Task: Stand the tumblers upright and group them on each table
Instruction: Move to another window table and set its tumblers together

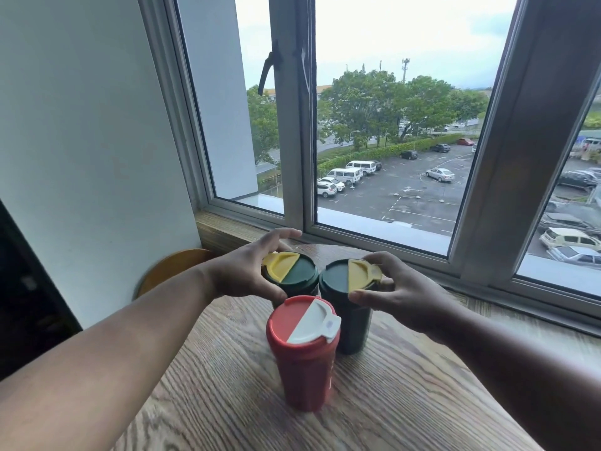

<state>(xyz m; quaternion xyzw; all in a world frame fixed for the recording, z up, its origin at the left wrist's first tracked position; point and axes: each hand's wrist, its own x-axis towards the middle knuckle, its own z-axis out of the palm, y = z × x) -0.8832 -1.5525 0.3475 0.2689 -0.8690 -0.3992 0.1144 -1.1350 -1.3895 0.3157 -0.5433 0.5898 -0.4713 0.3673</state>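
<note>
Three tumblers stand upright and close together on the round wooden table (390, 402). Nearest me is a red tumbler (300, 362) with a red and white lid. Behind it on the left stands a dark green tumbler (297, 271) with a green and yellow lid; my left hand (247, 271) grips its lid rim from the left, thumb in front and fingers behind. Behind on the right is a second dark green tumbler (348, 307) with the same kind of lid; my right hand (400, 294) holds its lid from the right. The two green tumblers almost touch.
A wooden window sill (224, 227) and a large window (390, 125) run just behind the table. A white wall (81, 141) is on the left, with the round back of a wooden chair (169, 268) below it. The table's edge curves down at the right.
</note>
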